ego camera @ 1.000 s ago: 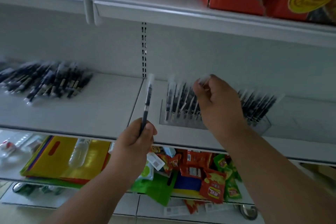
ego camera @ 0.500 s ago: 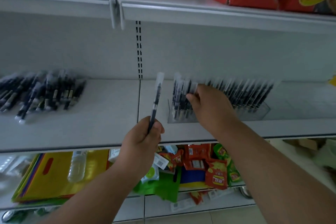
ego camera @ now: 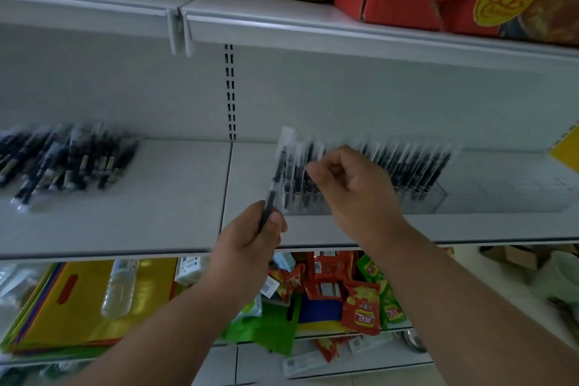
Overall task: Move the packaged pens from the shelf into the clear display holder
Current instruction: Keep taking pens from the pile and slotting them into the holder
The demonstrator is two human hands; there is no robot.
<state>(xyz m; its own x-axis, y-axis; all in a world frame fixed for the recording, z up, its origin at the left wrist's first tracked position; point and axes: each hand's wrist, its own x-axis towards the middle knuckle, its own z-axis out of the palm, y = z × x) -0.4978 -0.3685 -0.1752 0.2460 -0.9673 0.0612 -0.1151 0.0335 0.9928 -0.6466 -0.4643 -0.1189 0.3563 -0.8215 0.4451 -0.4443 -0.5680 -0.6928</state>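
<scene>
Left hand [ego camera: 250,236] now carries its packaged pen [ego camera: 277,180] right up to the clear display holder's [ego camera: 423,202] left end, grip clenched on the lower barrel, right hand [ego camera: 354,189] pinching among standing pens, contents unclear, loose pens [ego camera: 65,161] piled on shelf [ego camera: 141,216] far left

Bare shelf [ego camera: 175,197] lies open between the loose pen pile [ego camera: 62,163] at left and the clear display holder [ego camera: 419,200]; the holder's rows of upright pens [ego camera: 407,163] crowd it, and the upper shelf [ego camera: 313,25] overhangs, limiting headroom
</scene>
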